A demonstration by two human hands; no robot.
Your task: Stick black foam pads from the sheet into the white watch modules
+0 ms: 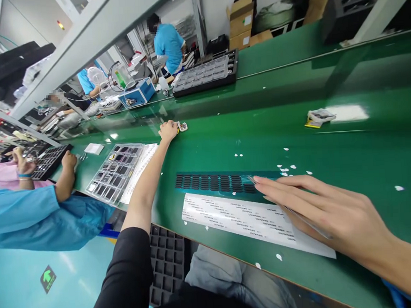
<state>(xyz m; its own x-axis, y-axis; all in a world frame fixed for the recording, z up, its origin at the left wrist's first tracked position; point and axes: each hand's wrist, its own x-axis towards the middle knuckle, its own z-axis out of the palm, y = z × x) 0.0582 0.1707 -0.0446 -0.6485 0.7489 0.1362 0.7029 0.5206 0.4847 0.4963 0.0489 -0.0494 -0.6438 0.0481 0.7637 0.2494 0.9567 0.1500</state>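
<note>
My right hand [327, 207] grips a pair of metal tweezers [307, 220], their tips at the right part of a teal strip. Rows of small black pieces [207, 183] cover most of that strip. Just below it lies a white sheet [230, 214] printed with small dark marks. My left hand [168, 130] reaches far across the bench, fingers curled and closed at the edge of a small white part [183, 126] with a yellow tab. A similar white and yellow part [320, 116] rests farther right.
Left of my left arm are a clear tray [114, 172] of dark square parts and another printed sheet [139, 172]. A co-worker in blue [38, 220] sits close on the left. Small white scraps [285, 169] dot the green bench. Behind stands a black tray [206, 75].
</note>
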